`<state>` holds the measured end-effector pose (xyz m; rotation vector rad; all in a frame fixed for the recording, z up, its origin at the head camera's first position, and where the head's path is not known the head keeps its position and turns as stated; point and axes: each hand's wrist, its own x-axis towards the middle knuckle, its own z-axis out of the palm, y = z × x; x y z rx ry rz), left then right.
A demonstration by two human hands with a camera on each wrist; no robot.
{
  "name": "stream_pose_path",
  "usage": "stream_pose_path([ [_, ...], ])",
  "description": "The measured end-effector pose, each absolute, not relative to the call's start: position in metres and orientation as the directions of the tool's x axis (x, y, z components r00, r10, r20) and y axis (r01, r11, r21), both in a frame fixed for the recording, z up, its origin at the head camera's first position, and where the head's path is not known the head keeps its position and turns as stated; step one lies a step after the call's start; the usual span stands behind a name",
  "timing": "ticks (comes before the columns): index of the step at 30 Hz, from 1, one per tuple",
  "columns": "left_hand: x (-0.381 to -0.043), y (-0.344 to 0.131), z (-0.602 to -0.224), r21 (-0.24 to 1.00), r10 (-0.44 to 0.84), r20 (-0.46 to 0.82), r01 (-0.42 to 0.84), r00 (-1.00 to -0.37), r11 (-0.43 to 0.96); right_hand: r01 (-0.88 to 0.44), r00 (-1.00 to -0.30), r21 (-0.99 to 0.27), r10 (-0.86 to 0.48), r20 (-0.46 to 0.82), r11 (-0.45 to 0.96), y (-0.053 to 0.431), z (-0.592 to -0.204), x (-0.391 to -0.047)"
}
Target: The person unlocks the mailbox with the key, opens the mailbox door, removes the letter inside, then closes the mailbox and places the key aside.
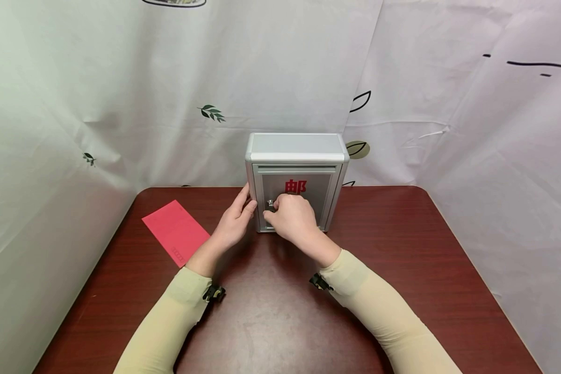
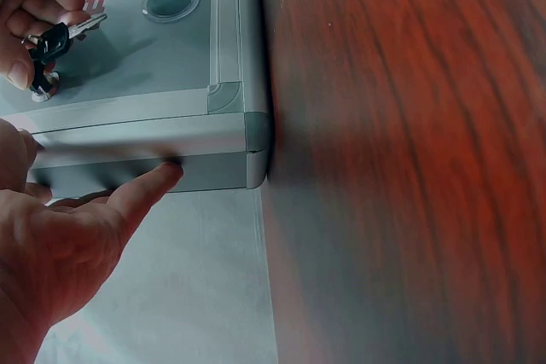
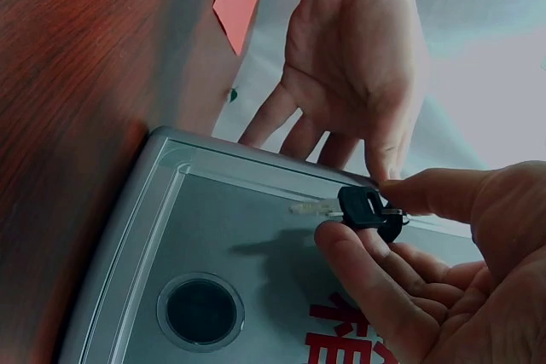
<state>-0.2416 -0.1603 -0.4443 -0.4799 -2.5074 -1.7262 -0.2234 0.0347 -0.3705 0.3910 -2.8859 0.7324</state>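
A silver-grey mailbox (image 1: 296,147) with red lettering stands upright toward the back of the table. My left hand (image 1: 234,224) rests against its left side, fingers extended, as the left wrist view also shows. My right hand (image 1: 295,215) is at the left part of the front door, its thumb and fingers pinching black-headed keys (image 3: 358,208). One metal key blade sticks out free over the door. In the left wrist view another black key head reaches to the small silver lock (image 2: 45,91); how far it is inserted is hidden.
A red envelope (image 1: 175,231) lies flat on the dark red wooden table (image 1: 280,322), left of the mailbox. Pale printed cloth (image 1: 280,67) hangs behind and at both sides. A round window (image 3: 201,311) is set low in the mailbox door.
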Motion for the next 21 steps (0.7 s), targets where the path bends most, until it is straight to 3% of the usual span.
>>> stream_pose_path([
  [21, -0.2414, -0.1587, -0.4444, 0.900, 0.222, 0.227, 0.291, -0.948, 0.324, -0.289, -0.955, -0.480, -0.215, 0.203, 0.828, 0.0397, -0.3727, -0.2227],
])
